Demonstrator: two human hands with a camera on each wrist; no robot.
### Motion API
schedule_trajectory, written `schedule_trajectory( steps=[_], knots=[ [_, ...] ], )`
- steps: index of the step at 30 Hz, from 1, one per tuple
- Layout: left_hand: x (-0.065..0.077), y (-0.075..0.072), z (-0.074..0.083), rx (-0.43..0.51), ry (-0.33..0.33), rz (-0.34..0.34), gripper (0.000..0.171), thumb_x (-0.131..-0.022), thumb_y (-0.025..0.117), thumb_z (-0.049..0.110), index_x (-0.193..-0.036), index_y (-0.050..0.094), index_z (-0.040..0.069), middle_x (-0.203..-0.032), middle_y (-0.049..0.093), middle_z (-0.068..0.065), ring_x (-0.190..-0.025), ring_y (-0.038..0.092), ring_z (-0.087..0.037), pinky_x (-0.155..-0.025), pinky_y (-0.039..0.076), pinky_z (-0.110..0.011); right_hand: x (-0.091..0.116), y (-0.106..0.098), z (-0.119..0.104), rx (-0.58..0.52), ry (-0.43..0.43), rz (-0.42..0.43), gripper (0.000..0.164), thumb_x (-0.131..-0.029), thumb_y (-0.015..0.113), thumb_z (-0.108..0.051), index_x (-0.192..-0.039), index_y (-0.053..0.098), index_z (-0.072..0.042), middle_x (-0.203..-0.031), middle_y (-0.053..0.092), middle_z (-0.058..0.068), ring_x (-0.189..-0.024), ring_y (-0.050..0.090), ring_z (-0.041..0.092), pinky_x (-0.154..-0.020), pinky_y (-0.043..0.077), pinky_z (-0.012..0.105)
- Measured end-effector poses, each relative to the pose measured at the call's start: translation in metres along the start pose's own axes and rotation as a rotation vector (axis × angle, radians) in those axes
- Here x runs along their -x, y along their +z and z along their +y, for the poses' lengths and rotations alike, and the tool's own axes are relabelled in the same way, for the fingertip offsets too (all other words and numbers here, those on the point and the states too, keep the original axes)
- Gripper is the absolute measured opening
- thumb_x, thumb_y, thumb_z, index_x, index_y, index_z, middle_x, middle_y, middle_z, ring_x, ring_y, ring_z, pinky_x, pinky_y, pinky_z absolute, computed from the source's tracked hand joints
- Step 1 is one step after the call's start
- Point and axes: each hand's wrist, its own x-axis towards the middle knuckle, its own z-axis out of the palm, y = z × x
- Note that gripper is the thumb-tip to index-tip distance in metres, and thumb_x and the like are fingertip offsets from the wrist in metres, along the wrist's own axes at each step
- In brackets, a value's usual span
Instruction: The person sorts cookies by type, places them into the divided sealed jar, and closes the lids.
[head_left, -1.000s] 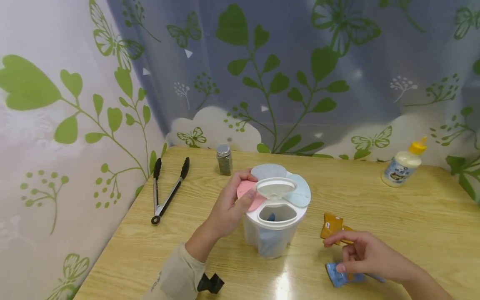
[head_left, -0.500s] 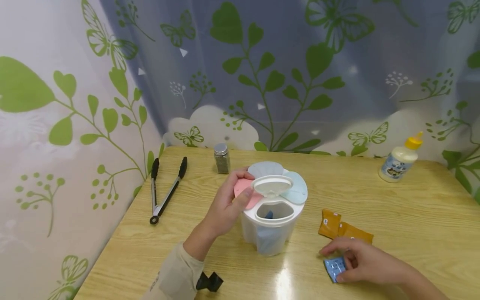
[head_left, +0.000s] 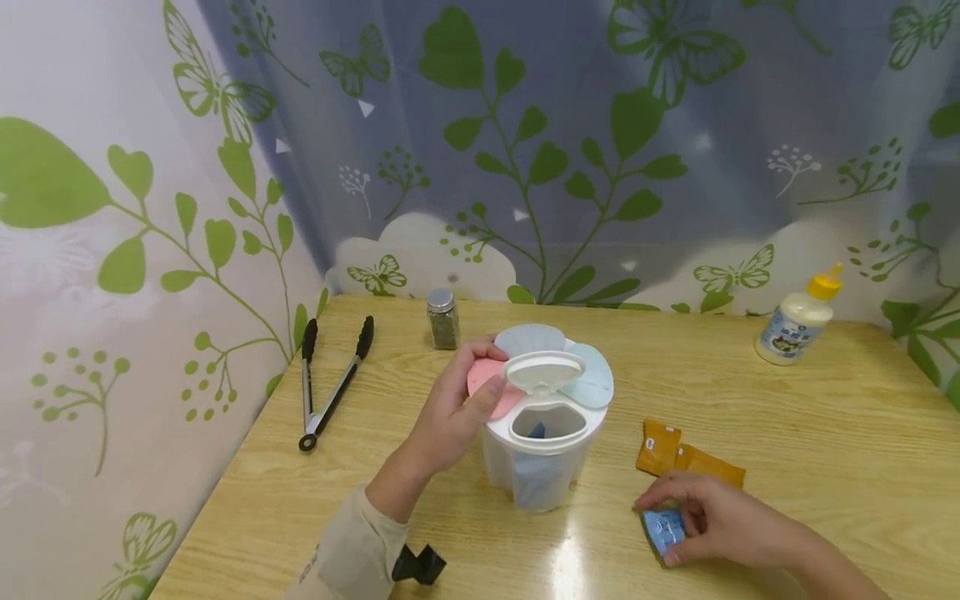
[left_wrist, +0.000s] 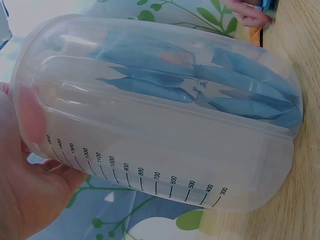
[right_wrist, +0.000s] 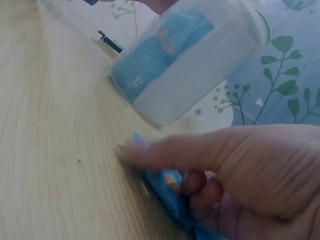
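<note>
My left hand (head_left: 450, 421) grips the upper left side of a clear compartment storage container (head_left: 495, 467), its thumb over the pink lid (head_left: 491, 385). The container stands upright, and its front white flip lid (head_left: 543, 375) is raised. Blue packets (left_wrist: 240, 100) show through the container's wall in the left wrist view. To the right, my right hand (head_left: 723, 521) pinches a small blue packet (head_left: 663, 532) low over the table, thumb at its near edge and index finger at the far side. Part of this packet is hidden under the fingers.
Two orange packets (head_left: 708, 467) lie just beyond the right hand. Tongs (head_left: 333, 404) lie spread at the left, near a spice jar (head_left: 443, 321). A yellow-capped bottle (head_left: 795, 327) stands at the back right. A black object (head_left: 418, 565) sits beside the left sleeve.
My right hand has come down onto the blue packet, closed its fingers on it, and shifted it slightly left. The left hand keeps its hold on the container.
</note>
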Motion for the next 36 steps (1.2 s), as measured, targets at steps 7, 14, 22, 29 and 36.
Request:
schedule_trajectory(
  steps=[7,14,22,29,36],
  knots=[
    [0.0,0.0005,0.0008,-0.005,0.003,0.005,0.029,-0.101,0.051,0.023,-0.123,0.05,0.004,-0.147,0.048,-0.014,-0.137,0.048,-0.028,-0.107,0.047,-0.034,0.0033,-0.002,-0.0018,0.032,0.026,-0.02,0.044,-0.084,0.079,-0.016,-0.125,0.064,-0.01,-0.09,0.06,-0.004,-0.064,0.047,-0.005,-0.05,0.044,0.02],
    [-0.0001,0.0007,0.001,0.002,0.0,0.001,0.028,-0.1,0.051,0.021,-0.122,0.05,0.004,-0.147,0.048,-0.014,-0.139,0.046,-0.027,-0.109,0.045,-0.035,0.0033,-0.0004,-0.0071,0.018,0.101,0.045,0.042,-0.087,0.078,-0.023,-0.124,0.063,-0.012,-0.1,0.061,-0.002,-0.061,0.05,-0.003,-0.05,0.045,0.022],
    [0.0002,-0.0006,0.0007,-0.002,0.005,-0.002,0.027,-0.1,0.049,0.018,-0.123,0.049,0.004,-0.146,0.048,-0.014,-0.139,0.046,-0.028,-0.108,0.046,-0.034,-0.0016,0.0038,-0.0053,0.055,0.064,0.186,0.029,-0.088,0.076,-0.02,-0.112,0.061,-0.013,-0.079,0.057,-0.003,-0.059,0.048,-0.003,-0.048,0.046,0.022],
    [-0.0004,-0.0006,0.0,-0.009,0.022,-0.003,0.027,-0.1,0.05,0.019,-0.123,0.049,0.004,-0.145,0.049,-0.013,-0.141,0.044,-0.026,-0.11,0.045,-0.035,-0.0047,0.0037,-0.0016,0.012,0.057,0.232,0.023,-0.086,0.078,-0.017,-0.101,0.06,-0.013,-0.073,0.052,-0.008,-0.059,0.046,-0.003,-0.047,0.042,0.022],
    [0.0,-0.0007,-0.0007,-0.015,0.021,0.0,0.027,-0.1,0.05,0.018,-0.123,0.049,0.004,-0.145,0.049,-0.014,-0.141,0.044,-0.026,-0.111,0.044,-0.036,-0.0049,-0.003,-0.0043,-0.119,0.094,0.162,0.012,-0.094,0.068,-0.013,-0.102,0.062,-0.007,-0.071,0.061,-0.003,-0.056,0.053,0.002,-0.047,0.049,0.028]
  ],
)
